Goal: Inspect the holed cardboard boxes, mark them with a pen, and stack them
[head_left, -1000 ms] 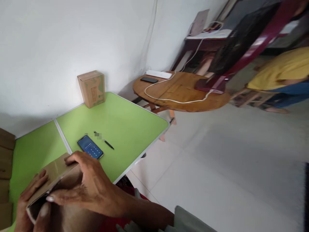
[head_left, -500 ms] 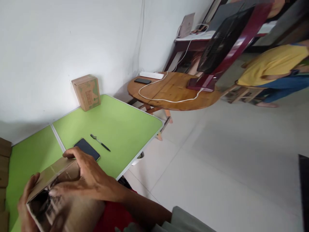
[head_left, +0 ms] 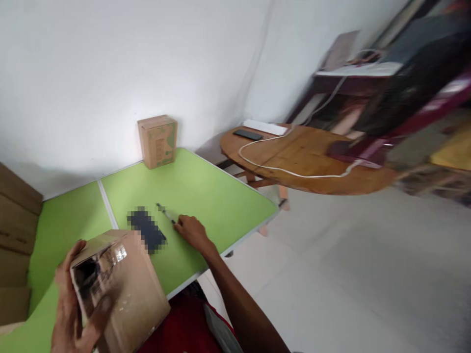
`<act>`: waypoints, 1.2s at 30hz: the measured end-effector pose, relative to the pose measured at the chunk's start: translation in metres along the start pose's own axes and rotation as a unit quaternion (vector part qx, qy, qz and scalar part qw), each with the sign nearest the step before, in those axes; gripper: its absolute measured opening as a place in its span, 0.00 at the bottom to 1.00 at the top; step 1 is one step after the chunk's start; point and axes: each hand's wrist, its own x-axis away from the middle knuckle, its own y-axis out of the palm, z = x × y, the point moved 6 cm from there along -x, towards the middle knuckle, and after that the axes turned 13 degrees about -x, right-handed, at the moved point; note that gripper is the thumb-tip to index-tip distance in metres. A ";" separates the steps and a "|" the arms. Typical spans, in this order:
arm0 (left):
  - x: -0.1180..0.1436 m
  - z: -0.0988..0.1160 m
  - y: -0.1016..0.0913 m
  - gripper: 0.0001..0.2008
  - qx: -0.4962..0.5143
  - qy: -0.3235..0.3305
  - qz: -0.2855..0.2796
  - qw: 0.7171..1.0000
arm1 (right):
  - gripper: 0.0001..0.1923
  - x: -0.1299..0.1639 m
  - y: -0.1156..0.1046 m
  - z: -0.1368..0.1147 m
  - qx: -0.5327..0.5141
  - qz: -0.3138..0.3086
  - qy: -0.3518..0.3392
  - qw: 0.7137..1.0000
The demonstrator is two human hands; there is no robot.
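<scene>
My left hand (head_left: 71, 304) grips a taped cardboard box (head_left: 121, 291) at the near edge of the green folding table (head_left: 206, 196). My right hand (head_left: 191, 231) reaches out over the table, its fingertips on the near end of a black pen (head_left: 164, 213). A dark phone (head_left: 147, 229) lies flat just left of that hand. A small brown box with green print (head_left: 158, 140) stands upright at the table's far side against the white wall.
Stacked cardboard (head_left: 16, 245) rises at the left edge. A round wooden table (head_left: 312, 162) at right carries a white cable, a power strip (head_left: 265, 127) and a second phone (head_left: 248, 134). Dark furniture stands behind it. Pale tiled floor (head_left: 349, 274) fills the right side.
My right hand left the box and moved forward to the pen. The box is now held by my left hand alone. The view swung somewhat to the left.
</scene>
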 end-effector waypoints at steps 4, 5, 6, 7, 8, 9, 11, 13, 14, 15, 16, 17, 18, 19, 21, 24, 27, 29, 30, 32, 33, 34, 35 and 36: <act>0.000 -0.005 -0.002 0.40 0.021 -0.031 0.004 0.999 | 0.23 0.022 -0.011 -0.025 -0.143 -0.042 -0.058 0.987; 0.000 -0.007 -0.002 0.40 0.026 -0.031 0.005 0.999 | 0.23 0.035 -0.013 -0.037 -0.222 -0.069 -0.084 0.969; -0.001 -0.009 -0.003 0.40 0.029 -0.025 0.004 0.999 | 0.23 0.050 -0.012 -0.052 -0.312 -0.104 -0.112 0.938; -0.001 -0.010 -0.002 0.40 0.029 -0.016 0.002 0.999 | 0.23 0.068 -0.010 -0.068 -0.402 -0.152 -0.139 0.892; -0.002 -0.011 -0.002 0.40 0.026 -0.008 -0.002 1.000 | 0.23 0.087 -0.006 -0.084 -0.463 -0.203 -0.158 0.848; -0.002 -0.012 -0.001 0.41 0.019 0.000 -0.006 1.000 | 0.21 0.105 0.001 -0.098 -0.494 -0.248 -0.172 0.815; -0.003 -0.014 0.002 0.40 0.003 0.021 -0.012 1.000 | 0.17 0.133 0.013 -0.121 -0.492 -0.287 -0.211 0.794; -0.003 -0.014 0.004 0.40 -0.009 0.052 -0.013 0.999 | 0.11 0.149 0.023 -0.136 -0.455 -0.280 -0.268 0.802; -0.002 -0.015 0.004 0.40 -0.014 0.070 -0.011 0.997 | 0.09 0.154 0.026 -0.140 -0.432 -0.272 -0.294 0.808; -0.002 -0.015 0.005 0.40 -0.020 0.087 -0.007 0.996 | 0.09 0.156 0.028 -0.142 -0.413 -0.269 -0.312 0.812; -0.002 -0.015 0.005 0.40 -0.026 0.099 -0.006 0.995 | 0.08 0.157 0.029 -0.144 -0.399 -0.271 -0.321 0.815; -0.001 -0.016 0.006 0.40 -0.031 0.105 -0.006 0.994 | 0.08 0.157 0.030 -0.144 -0.390 -0.276 -0.321 0.818; -0.001 -0.017 0.006 0.40 -0.032 0.106 -0.005 0.994 | 0.08 0.156 0.029 -0.144 -0.383 -0.281 -0.316 0.821; -0.001 -0.016 0.007 0.41 -0.032 0.105 -0.008 0.994 | 0.09 0.155 0.027 -0.144 -0.375 -0.285 -0.309 0.826; 0.000 -0.013 0.008 0.41 -0.020 0.089 -0.013 0.996 | 0.10 0.154 0.023 -0.144 -0.359 -0.284 -0.297 0.838; 0.001 -0.007 0.009 0.40 -0.009 0.058 -0.005 0.998 | 0.09 0.152 0.018 -0.144 -0.356 -0.271 -0.274 0.851; 0.001 -0.005 0.008 0.40 -0.015 0.054 0.002 0.998 | 0.07 0.149 0.016 -0.146 -0.362 -0.245 -0.274 0.857; 0.001 -0.007 0.007 0.40 -0.018 0.058 0.003 0.998 | 0.06 0.145 0.014 -0.150 -0.346 -0.206 -0.297 0.866; 0.000 -0.008 0.006 0.40 -0.019 0.058 0.004 0.998 | 0.07 0.142 0.013 -0.153 -0.336 -0.185 -0.309 0.870; 0.000 -0.009 0.003 0.40 -0.022 0.049 0.010 0.999 | 0.08 0.130 0.011 -0.161 -0.339 -0.154 -0.332 0.867; 0.000 -0.008 0.001 0.39 -0.024 0.039 0.014 0.999 | 0.09 0.122 0.011 -0.165 -0.356 -0.149 -0.343 0.857; 0.000 -0.007 -0.001 0.39 -0.026 0.026 0.015 0.999 | 0.12 0.111 0.009 -0.168 -0.380 -0.145 -0.351 0.843; 0.000 -0.005 -0.002 0.39 -0.027 0.014 0.014 0.999 | 0.14 0.097 0.007 -0.169 -0.403 -0.138 -0.358 0.831; 0.000 -0.004 -0.004 0.40 -0.029 0.007 0.015 0.999 | 0.16 0.082 0.005 -0.167 -0.412 -0.121 -0.357 0.830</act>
